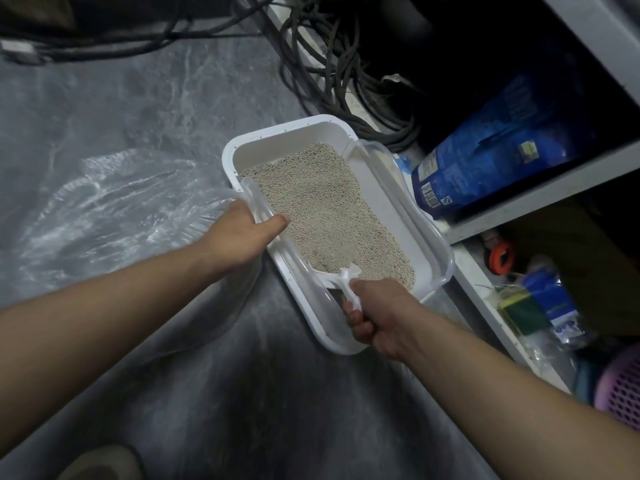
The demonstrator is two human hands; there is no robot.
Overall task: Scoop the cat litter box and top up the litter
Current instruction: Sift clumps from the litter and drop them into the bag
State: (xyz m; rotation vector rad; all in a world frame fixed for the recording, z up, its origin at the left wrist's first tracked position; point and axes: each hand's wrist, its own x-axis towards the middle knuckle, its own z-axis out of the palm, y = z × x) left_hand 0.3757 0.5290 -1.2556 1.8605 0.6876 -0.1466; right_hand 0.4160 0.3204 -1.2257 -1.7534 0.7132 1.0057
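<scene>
A white litter box (277, 133) with a clear plastic rim stands on the grey floor, filled with pale beige litter (322, 209). My left hand (242, 230) grips the box's left rim, thumb over the edge above the litter. My right hand (377, 317) holds the handle of a white scoop (349, 282) at the near end of the box. The scoop's head lies at the near edge of the litter. A blue litter bag (485, 150) lies on its side on a low shelf to the right.
A clear plastic bag (114, 202) lies crumpled on the floor left of the box. Dark cables (346, 84) coil behind the box. A white shelf frame (491, 306) runs along the right, with packets, an orange item and a pink basket (620, 386) near it.
</scene>
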